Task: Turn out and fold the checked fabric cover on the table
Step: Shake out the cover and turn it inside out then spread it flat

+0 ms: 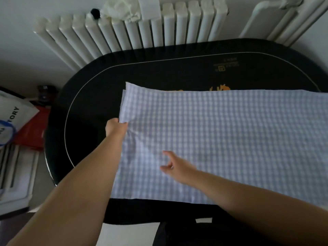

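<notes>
The checked fabric cover [221,139], pale blue and white, lies spread flat over the black oval table [85,107] and runs off the right side of the view. My left hand [115,126] grips the cover's left edge, where the cloth bunches into small creases and two layers show. My right hand [175,167] hovers just over the near left part of the cover, fingers apart and holding nothing.
A white radiator [124,31] stands against the wall behind the table, with a crumpled white cloth [120,9] on top. Bags, one white [10,119] and one red [32,132], sit on the floor to the left. A dark chair [186,233] is under the table's near edge.
</notes>
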The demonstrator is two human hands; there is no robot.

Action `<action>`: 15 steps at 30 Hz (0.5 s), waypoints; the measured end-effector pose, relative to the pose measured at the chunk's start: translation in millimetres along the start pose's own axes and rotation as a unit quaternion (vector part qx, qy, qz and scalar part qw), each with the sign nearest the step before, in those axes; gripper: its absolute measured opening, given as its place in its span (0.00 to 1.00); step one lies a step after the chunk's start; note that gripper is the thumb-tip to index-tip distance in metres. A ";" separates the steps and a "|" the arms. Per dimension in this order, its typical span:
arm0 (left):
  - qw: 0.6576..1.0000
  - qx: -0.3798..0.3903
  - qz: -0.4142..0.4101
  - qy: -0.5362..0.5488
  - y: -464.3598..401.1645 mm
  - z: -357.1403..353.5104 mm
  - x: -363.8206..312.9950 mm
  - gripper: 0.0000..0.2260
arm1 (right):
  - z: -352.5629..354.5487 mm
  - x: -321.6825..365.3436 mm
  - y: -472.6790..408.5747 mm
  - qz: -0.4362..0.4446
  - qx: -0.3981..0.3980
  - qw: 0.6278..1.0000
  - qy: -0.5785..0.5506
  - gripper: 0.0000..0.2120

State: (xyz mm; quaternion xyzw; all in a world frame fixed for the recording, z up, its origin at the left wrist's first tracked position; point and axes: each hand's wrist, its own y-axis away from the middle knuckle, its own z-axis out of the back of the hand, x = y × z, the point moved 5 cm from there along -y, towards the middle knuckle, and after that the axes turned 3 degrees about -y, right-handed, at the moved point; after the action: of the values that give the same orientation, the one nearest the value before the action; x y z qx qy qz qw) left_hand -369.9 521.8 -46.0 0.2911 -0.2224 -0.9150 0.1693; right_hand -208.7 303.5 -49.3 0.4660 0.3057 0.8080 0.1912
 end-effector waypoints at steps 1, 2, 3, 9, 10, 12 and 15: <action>1.000 -0.016 -0.002 -0.013 -7.7 11.0 3.3 0.07 | 13.0 -8.9 -4.3 -0.009 -0.039 0.999 0.011 0.27; 0.999 -0.035 -0.007 -0.035 -16.7 23.7 8.5 0.08 | 25.8 -15.6 -7.4 -0.014 -0.076 0.997 0.017 0.25; 0.996 -0.058 -0.010 -0.060 -23.0 38.1 13.6 0.10 | 37.4 -21.0 -9.9 -0.017 -0.107 0.994 0.017 0.23; 0.979 -0.196 0.041 -0.037 -58.0 117.1 37.4 0.13 | 65.2 -27.1 -13.6 -0.004 -0.152 0.984 0.091 0.24; 0.977 -0.206 0.043 -0.030 -62.4 125.4 35.6 0.12 | 64.2 -25.9 -13.8 -0.002 -0.145 0.984 0.106 0.25; 0.972 -0.227 0.047 -0.026 -67.1 137.8 27.6 0.13 | 58.6 -24.7 -16.6 0.000 -0.121 0.984 0.128 0.26; 0.968 -0.232 0.047 -0.085 -56.9 129.0 6.6 0.23 | 47.3 -25.9 -21.7 -0.009 -0.083 0.985 0.150 0.29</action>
State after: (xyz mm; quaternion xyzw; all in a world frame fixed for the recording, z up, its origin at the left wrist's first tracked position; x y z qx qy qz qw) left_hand -463.7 606.7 16.7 0.1541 -0.0308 -0.9538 0.2560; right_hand -154.2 319.1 -62.5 0.3196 0.2667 0.8895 0.1885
